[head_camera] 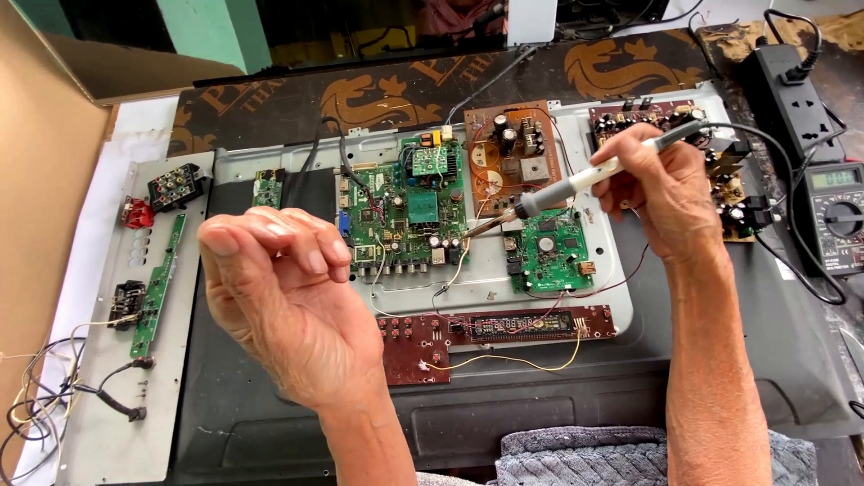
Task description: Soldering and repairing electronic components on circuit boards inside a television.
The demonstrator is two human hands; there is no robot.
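Right hand (652,175) clamped on soldering iron (576,184), tip near green circuit board (409,211); left hand (279,297) loosely curled, empty. Best kept steady, tip clear of wires.

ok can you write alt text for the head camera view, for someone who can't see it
The right hand holds a soldering iron, tip down near the green circuit boards mounted in an opened flat-screen chassis. The left hand is raised, loosely curled and empty, above the chassis. A multimeter and a power strip lie at the right.
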